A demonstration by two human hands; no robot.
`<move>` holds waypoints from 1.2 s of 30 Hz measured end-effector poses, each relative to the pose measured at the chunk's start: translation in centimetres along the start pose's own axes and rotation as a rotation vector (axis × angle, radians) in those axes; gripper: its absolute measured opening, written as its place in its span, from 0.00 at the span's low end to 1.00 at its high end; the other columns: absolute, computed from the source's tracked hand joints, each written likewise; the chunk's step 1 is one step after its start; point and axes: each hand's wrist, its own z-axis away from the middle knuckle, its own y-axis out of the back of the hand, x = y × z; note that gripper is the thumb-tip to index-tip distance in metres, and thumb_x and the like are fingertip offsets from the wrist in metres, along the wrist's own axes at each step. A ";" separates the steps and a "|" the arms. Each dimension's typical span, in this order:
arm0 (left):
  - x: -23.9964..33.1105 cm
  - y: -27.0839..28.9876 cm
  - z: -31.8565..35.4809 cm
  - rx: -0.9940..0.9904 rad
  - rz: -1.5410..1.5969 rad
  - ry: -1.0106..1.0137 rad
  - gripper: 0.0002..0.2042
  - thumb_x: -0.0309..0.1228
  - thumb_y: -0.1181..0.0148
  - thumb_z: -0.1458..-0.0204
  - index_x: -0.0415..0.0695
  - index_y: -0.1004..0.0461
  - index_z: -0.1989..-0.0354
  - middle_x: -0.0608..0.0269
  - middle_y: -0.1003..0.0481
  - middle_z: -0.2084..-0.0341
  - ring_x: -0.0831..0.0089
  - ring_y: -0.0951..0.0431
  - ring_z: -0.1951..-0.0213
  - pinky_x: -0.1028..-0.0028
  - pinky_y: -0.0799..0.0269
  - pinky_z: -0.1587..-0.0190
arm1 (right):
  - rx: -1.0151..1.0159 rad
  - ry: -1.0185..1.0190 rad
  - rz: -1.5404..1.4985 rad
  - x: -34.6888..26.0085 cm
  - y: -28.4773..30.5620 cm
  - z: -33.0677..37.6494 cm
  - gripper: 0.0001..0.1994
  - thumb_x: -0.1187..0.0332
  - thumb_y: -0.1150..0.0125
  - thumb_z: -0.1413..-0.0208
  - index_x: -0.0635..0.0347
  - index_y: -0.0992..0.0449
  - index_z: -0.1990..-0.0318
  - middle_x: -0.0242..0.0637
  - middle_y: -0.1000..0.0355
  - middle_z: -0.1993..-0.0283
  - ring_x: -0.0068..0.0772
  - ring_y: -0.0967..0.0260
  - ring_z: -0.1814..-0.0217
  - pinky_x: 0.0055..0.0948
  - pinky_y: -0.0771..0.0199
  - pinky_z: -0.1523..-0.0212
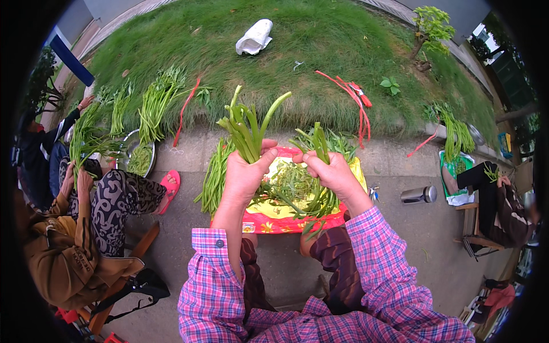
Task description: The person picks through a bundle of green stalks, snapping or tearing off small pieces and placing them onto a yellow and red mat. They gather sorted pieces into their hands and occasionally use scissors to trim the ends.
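At frame centre the left hand point(245, 174) grips a bunch of green stalks point(247, 127) pointing upward, while the right hand point(331, 171), just beside it, clasps a shorter bundle point(318, 143) above the red-and-yellow sack point(269, 214)

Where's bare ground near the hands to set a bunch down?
Free: pavement right of the red-and-yellow sheet, up to the metal flask; pavement between the sheet and the pink sandal. Crowded: the sheet under the left hand and right hand, and the stalk pile at its left edge.
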 end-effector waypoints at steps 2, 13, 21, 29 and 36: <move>-0.1 -0.2 0.2 -0.004 -0.014 -0.031 0.12 0.27 0.33 0.49 0.39 0.21 0.56 0.70 0.22 0.72 0.86 0.29 0.74 0.82 0.33 0.71 | -0.030 0.043 0.069 0.7 -0.3 -0.2 0.15 0.59 0.46 0.41 0.57 0.18 0.58 0.17 0.41 0.80 0.12 0.46 0.78 0.19 0.46 0.74; -1.1 0.0 0.3 -0.091 -0.349 -0.140 0.07 0.24 0.36 0.49 0.39 0.19 0.61 0.66 0.19 0.68 0.80 0.22 0.66 0.76 0.27 0.63 | -0.092 0.021 0.223 1.4 -0.2 -0.4 0.13 0.61 0.45 0.41 0.59 0.18 0.59 0.25 0.27 0.71 0.16 0.34 0.66 0.24 0.32 0.61; -0.2 -0.5 0.8 -0.048 -0.471 -0.082 0.06 0.26 0.36 0.52 0.38 0.20 0.66 0.68 0.21 0.75 0.83 0.25 0.72 0.77 0.29 0.69 | -0.103 0.015 0.287 2.2 0.0 -0.6 0.13 0.61 0.45 0.40 0.59 0.18 0.59 0.29 0.22 0.65 0.18 0.30 0.62 0.26 0.30 0.56; -0.5 -0.9 0.6 -0.013 -0.148 -0.001 0.05 0.23 0.37 0.56 0.38 0.22 0.69 0.69 0.24 0.79 0.82 0.28 0.77 0.79 0.33 0.74 | -0.112 0.106 0.202 1.4 0.1 -0.2 0.13 0.61 0.44 0.42 0.57 0.18 0.59 0.28 0.23 0.70 0.18 0.31 0.67 0.26 0.31 0.62; 0.0 -1.3 0.5 0.000 0.036 0.105 0.06 0.21 0.38 0.56 0.36 0.23 0.68 0.64 0.24 0.78 0.79 0.27 0.77 0.78 0.32 0.72 | -0.171 0.000 0.081 -0.1 0.3 0.4 0.16 0.56 0.47 0.42 0.59 0.19 0.61 0.18 0.42 0.80 0.13 0.46 0.77 0.20 0.45 0.74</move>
